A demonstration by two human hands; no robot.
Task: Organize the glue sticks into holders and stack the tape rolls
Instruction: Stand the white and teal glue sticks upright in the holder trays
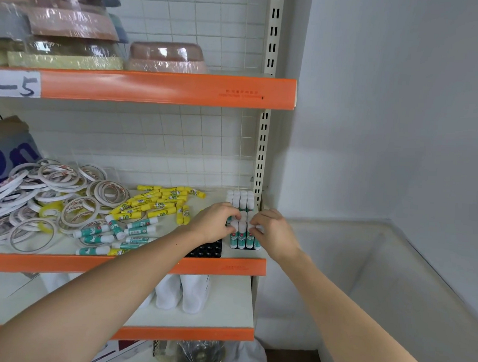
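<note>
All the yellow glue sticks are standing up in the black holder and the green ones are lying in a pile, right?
Not quite. The head view shows the yellow glue sticks lying loose on the shelf. The green glue sticks are what stands in the holder, under both hands, though some green ones do lie in a pile.

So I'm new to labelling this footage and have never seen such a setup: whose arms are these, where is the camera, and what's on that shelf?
There is no machine: one camera sits on a person's head, looking down at their own bare hands. The left hand and right hand both pinch white-capped teal glue sticks standing upright in a holder. Beside it lies an empty black holder. On the shelf further left lie loose yellow glue sticks, loose teal ones, and a pile of tape rolls.
</note>
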